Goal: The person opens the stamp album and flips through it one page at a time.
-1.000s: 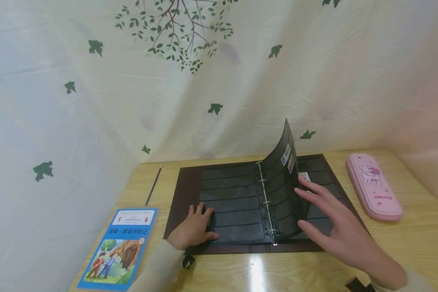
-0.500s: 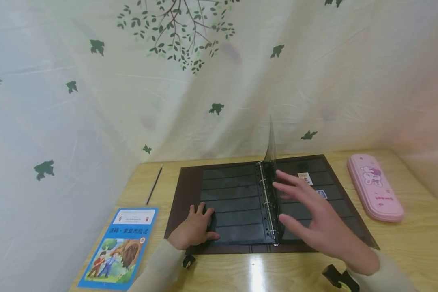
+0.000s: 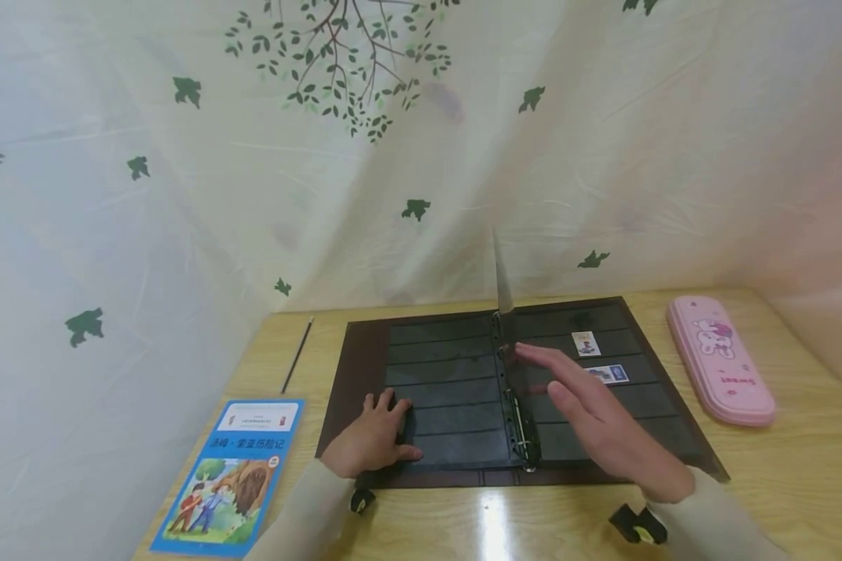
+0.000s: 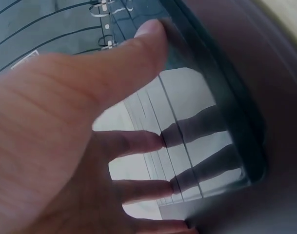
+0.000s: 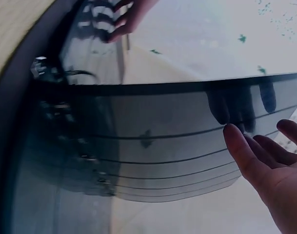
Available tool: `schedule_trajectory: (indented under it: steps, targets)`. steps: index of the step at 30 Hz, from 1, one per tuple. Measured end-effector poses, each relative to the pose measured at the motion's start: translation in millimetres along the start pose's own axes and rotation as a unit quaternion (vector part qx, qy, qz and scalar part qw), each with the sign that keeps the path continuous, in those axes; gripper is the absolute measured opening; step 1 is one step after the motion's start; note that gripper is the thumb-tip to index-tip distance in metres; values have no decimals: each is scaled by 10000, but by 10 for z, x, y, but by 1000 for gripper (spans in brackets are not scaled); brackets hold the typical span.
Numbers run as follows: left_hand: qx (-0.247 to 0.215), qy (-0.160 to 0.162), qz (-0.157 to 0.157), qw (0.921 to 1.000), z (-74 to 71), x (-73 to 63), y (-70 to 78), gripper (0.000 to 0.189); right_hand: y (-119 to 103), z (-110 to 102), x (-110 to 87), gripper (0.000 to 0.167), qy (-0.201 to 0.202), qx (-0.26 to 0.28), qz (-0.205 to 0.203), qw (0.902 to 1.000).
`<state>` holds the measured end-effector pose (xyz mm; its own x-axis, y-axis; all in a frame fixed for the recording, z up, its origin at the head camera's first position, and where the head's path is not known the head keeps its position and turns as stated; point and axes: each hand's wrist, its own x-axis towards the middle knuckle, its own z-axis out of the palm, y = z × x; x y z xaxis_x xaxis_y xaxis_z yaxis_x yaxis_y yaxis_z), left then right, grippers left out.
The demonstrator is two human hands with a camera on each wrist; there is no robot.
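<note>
A brown ring-bound stamp album (image 3: pixel 360 358) lies spread open on the table, its black pocketed pages held by metal rings (image 3: pixel 516 425). Near its left edge my left hand (image 3: pixel 370 438) rests on the left page (image 3: pixel 449 389), fingers spread; the left wrist view shows these fingertips (image 4: pixel 150 141) mirrored in the glossy sheet. One black page (image 3: pixel 503 292) stands upright over the rings. Beside it is my right hand (image 3: pixel 599 425), fingers extended, fingertips right at the page. In the right wrist view its thumb and fingers (image 5: pixel 248 156) reflect in the bent page (image 5: pixel 163 146). Two stamps, one upper (image 3: pixel 586 344) and one lower (image 3: pixel 610 374), show on the right page.
On the left lie a blue illustrated book (image 3: pixel 228 475) and a dark pencil (image 3: pixel 296 354). A pink rabbit pencil case (image 3: pixel 721 362) sits to the album's right. Behind the wooden table (image 3: pixel 428 522) hangs a pale leaf-printed cloth (image 3: pixel 365 234).
The lifted page has swung leftward from leaning right to upright over the rings, with my right hand moving left alongside it. Stamps on the right page have come into view. My left hand stays put.
</note>
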<state>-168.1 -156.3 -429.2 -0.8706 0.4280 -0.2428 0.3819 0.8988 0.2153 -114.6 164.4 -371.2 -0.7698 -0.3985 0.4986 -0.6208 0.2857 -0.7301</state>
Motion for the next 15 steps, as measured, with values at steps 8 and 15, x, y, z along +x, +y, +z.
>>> schedule_trajectory:
  steps: [8, 15]
  targets:
    - [-446, 34, 0, 9990, -74, -14, -104, 63, 305, 120, -16, 40, -257, -531, 745, 9955]
    - [-671, 778, 155, 9946, -178, 35, -172, 47, 459, 241, -22, 43, -468, -936, 735, 9918]
